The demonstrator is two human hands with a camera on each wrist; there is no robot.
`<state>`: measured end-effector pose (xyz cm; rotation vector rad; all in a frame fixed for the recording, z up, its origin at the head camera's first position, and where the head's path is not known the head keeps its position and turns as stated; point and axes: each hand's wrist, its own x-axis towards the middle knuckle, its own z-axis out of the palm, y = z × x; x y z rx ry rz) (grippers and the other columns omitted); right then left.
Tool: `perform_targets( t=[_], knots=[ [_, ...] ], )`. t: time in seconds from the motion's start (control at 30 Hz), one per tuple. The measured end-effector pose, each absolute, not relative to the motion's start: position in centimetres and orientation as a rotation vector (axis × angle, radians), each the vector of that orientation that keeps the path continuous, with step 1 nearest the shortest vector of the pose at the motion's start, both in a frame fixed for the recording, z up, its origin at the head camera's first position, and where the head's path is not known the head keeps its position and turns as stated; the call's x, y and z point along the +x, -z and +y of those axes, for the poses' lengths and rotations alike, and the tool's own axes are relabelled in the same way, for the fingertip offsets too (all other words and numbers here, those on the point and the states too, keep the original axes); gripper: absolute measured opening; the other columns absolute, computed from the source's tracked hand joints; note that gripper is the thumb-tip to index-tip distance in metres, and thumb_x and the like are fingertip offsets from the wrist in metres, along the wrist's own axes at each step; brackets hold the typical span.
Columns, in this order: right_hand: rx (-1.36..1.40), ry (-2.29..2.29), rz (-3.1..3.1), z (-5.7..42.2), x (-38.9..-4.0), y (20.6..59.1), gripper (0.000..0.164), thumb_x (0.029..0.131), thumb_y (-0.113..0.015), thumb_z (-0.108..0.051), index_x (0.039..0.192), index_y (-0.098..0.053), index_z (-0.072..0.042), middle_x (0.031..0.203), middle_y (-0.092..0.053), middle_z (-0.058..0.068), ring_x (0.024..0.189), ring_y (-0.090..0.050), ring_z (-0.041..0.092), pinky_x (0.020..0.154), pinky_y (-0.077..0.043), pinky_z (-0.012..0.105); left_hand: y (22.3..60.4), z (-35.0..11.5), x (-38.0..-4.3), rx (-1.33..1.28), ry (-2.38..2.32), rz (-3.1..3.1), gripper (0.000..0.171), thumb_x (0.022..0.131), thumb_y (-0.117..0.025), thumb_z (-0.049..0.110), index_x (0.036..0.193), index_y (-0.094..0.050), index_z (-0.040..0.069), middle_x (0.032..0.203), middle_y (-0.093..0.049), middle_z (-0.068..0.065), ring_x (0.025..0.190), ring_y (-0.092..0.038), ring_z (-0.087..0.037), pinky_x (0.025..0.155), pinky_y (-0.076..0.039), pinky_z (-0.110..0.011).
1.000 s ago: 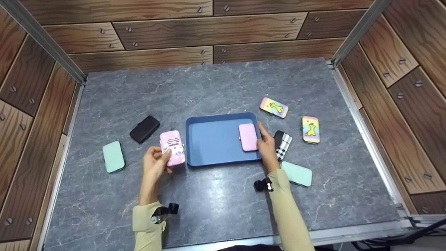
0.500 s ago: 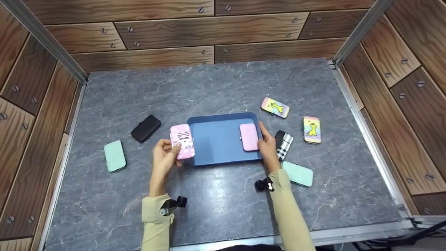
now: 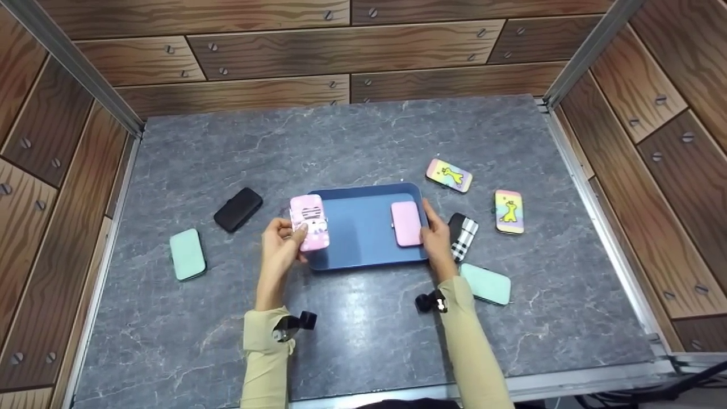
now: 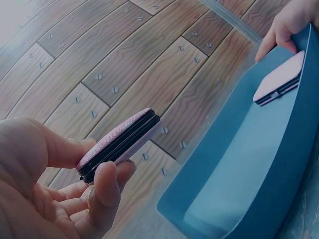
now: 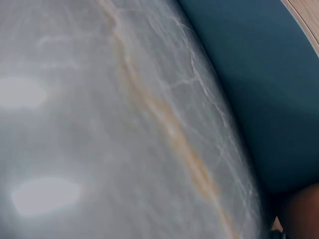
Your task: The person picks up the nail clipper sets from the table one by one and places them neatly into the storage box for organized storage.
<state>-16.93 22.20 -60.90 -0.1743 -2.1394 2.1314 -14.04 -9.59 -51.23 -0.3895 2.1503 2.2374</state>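
My left hand (image 3: 278,245) pinches a pink hard clasp case (image 3: 316,215) with a striped cartoon print, thumb on top and fingers beneath. It is held over the left end of a blue rectangular tray (image 3: 358,258). Seen edge-on in the left wrist view, the pink case (image 4: 119,142) is closed, with a black frame between its pink halves. My right hand (image 3: 437,241) grips the tray's right wall. Inside the tray, by that wall, lies a plain pink case (image 3: 406,224). The right wrist view shows mostly tabletop and the tray's outer wall (image 5: 254,89).
Left of the tray lie a black case (image 3: 238,209) and a mint case (image 3: 187,254). To its right are two giraffe-print cases (image 3: 449,175), a black case with a plaid band (image 3: 463,237) and another mint case (image 3: 485,283). Wood-patterned panels (image 3: 346,54) surround the grey table.
My left hand has carried the printed pink case rightward and slightly away from me, from beside the tray to above its left end. My right hand stays on the tray.
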Motion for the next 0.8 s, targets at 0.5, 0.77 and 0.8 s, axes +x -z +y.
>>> perform_targets(
  t=[0.5, 0.77, 0.8],
  knots=[
    [-0.162, -2.162, -2.108, 21.6, -16.1, 58.0, 0.069, 0.075, -0.033, 0.023, 0.141, -0.033, 0.005, 0.149, -0.029, 0.017, 0.14, -0.019, 0.023, 0.114, -0.015, 0.031, 51.3, -7.5, -15.2, -0.333, -2.246, 2.174, 0.019, 0.085, -0.064, 0.0, 0.089, -0.047, -0.006, 0.061, -0.05, -0.005, 0.033, -0.045, -0.012, 0.028, -0.041, -0.032],
    [-0.158, -2.162, -2.112, 21.5, -16.1, 58.2, 0.068, 0.075, -0.032, 0.023, 0.141, -0.033, 0.005, 0.149, -0.029, 0.017, 0.14, -0.019, 0.024, 0.115, -0.014, 0.032, 51.6, -6.7, -15.4, -0.366, -2.212, 2.141, 0.022, 0.085, -0.065, 0.002, 0.093, -0.047, -0.007, 0.062, -0.049, -0.003, 0.034, -0.046, -0.011, 0.028, -0.041, -0.026],
    [-0.155, -2.163, -2.115, 21.5, -16.0, 58.2, 0.068, 0.075, -0.032, 0.023, 0.141, -0.032, 0.005, 0.149, -0.029, 0.017, 0.14, -0.019, 0.024, 0.115, -0.014, 0.033, 51.6, -6.5, -15.4, -0.368, -2.207, 2.141, 0.022, 0.085, -0.065, 0.003, 0.094, -0.047, -0.007, 0.062, -0.049, -0.003, 0.033, -0.046, -0.011, 0.028, -0.041, -0.026]
  ],
)
